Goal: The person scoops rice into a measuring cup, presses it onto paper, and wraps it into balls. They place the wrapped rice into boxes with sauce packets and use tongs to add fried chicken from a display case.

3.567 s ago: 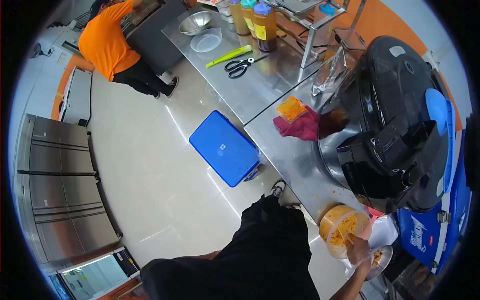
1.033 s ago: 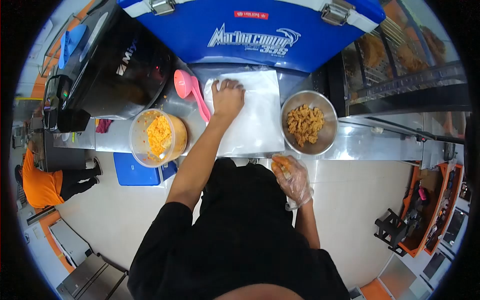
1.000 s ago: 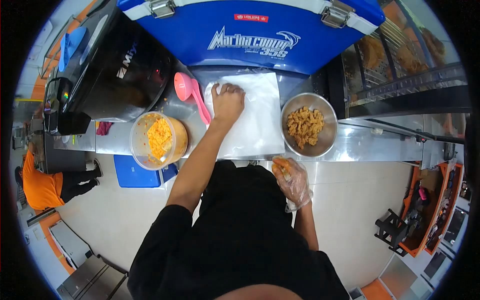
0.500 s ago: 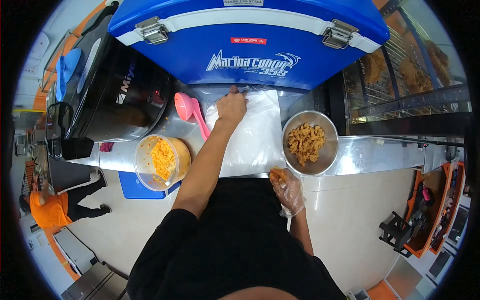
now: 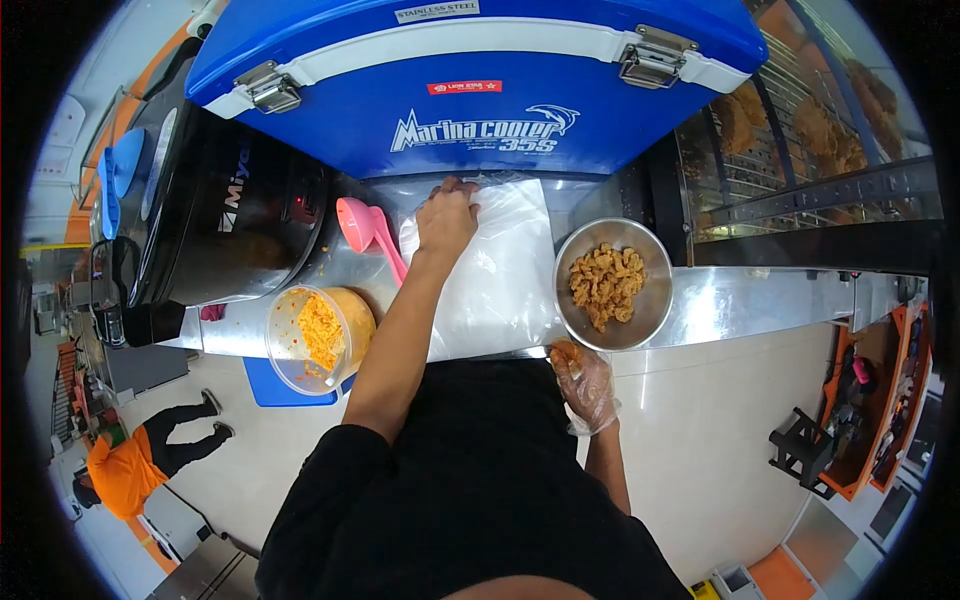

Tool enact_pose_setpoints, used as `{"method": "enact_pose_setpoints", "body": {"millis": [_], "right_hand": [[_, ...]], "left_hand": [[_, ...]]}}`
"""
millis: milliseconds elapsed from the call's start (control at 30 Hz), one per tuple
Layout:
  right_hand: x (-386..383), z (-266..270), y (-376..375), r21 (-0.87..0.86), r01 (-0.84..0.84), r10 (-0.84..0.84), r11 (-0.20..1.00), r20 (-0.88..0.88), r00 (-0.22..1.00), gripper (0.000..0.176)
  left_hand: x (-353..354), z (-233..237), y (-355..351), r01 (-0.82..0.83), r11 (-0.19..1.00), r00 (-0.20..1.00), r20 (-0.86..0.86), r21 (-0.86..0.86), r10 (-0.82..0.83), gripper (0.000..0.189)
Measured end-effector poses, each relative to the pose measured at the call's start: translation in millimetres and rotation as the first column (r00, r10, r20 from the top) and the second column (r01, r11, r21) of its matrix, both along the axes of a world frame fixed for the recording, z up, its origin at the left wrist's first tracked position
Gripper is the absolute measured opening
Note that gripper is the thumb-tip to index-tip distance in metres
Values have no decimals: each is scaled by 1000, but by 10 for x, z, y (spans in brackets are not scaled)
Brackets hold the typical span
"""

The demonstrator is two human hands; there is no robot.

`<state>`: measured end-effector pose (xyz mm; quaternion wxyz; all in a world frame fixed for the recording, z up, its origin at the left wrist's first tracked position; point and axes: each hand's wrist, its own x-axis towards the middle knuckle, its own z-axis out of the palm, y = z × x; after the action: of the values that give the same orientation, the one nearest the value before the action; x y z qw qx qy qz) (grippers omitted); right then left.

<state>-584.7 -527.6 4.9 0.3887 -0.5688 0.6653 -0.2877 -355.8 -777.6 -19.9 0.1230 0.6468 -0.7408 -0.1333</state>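
My left hand (image 5: 448, 222) lies on the far left part of a stack of white sheets (image 5: 490, 275), its fingers bent over the far edge; whether it pinches anything is hidden. In a clear plastic glove, my right hand (image 5: 585, 390) is closed around a brown fried piece (image 5: 566, 357) at the counter's near edge. Just beyond it stands a steel bowl (image 5: 655, 300) with fried pieces (image 5: 606, 285) inside. A pink scoop (image 5: 368, 228) rests left of the sheets, and a clear tub (image 5: 283, 340) holding orange-yellow shredded food (image 5: 320, 330) sits beside my left forearm.
A large blue cooler (image 5: 480, 110) stands behind the sheets. On the left is a black rice cooker (image 5: 240, 200) with a blue scoop (image 5: 118, 175). A rack case (image 5: 810, 190) of fried food is at right. A person in orange (image 5: 125, 475) stands far left.
The view has shifted slightly. My left hand remains at the far end of the sheets and my right hand still holds the fried piece. The person in orange has changed pose.
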Motion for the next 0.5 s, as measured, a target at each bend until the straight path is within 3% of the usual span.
{"method": "enact_pose_setpoints", "body": {"millis": [333, 433, 500], "right_hand": [[72, -57, -44, -27, -19, 19, 999, 17, 1000, 23], [90, -37, -85, -69, -57, 57, 996, -3, 998, 23], [100, -41, -108, -96, -68, 67, 993, -13, 998, 23]], "left_hand": [[39, -99, -99, -3, 999, 1000, -29, -46, 2, 17], [43, -117, -133, 5, 1000, 999, 37, 16, -6, 16], [57, -160, -112, 93, 995, 994, 57, -46, -90, 18]]}}
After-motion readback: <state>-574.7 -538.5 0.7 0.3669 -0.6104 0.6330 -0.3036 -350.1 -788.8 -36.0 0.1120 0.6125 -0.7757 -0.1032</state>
